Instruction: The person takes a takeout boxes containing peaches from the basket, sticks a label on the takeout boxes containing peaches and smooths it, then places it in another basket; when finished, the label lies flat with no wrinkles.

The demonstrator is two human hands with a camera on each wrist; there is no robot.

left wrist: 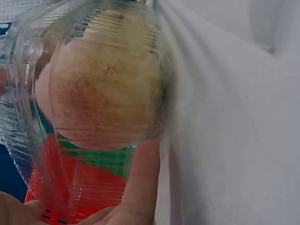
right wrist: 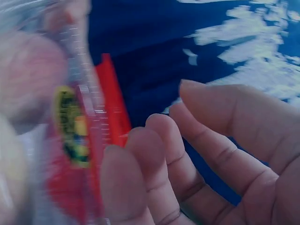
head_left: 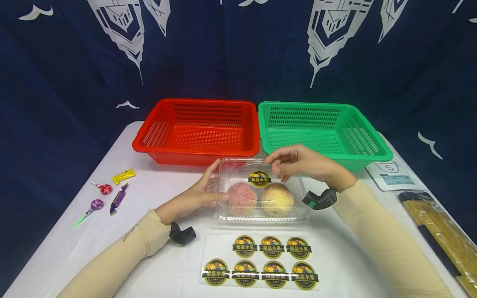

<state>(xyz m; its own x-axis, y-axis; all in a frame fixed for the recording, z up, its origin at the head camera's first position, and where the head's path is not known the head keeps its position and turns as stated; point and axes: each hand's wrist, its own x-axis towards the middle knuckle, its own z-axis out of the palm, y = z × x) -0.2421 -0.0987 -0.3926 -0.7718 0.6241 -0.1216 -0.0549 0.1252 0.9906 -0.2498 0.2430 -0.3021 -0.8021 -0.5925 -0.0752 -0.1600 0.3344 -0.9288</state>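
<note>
A clear plastic fruit box (head_left: 294, 182), its lid down, rests on the table with two peaches inside. The left peach (head_left: 241, 199) is pink; the right peach (head_left: 277, 199) is yellow with a reddish-brown top. One round black-and-gold fruit sticker (head_left: 259, 179) lies on the lid. My left hand (head_left: 195, 194) holds the box by its left side, thumb toward the front and a finger at the back corner. Over the lid's right back part hovers my right hand (head_left: 298, 163), fingers loosely bent with nothing between them, as the right wrist view (right wrist: 187, 164) also shows.
Behind the box stand a red basket (head_left: 201, 159) and a green basket (head_left: 357, 155). A sheet of several stickers (head_left: 220, 248) lies in front. Candies such as a yellow-wrapped one (head_left: 123, 176) lie left. Plastic-wrapped brown goods (head_left: 436, 219) lie at the right edge.
</note>
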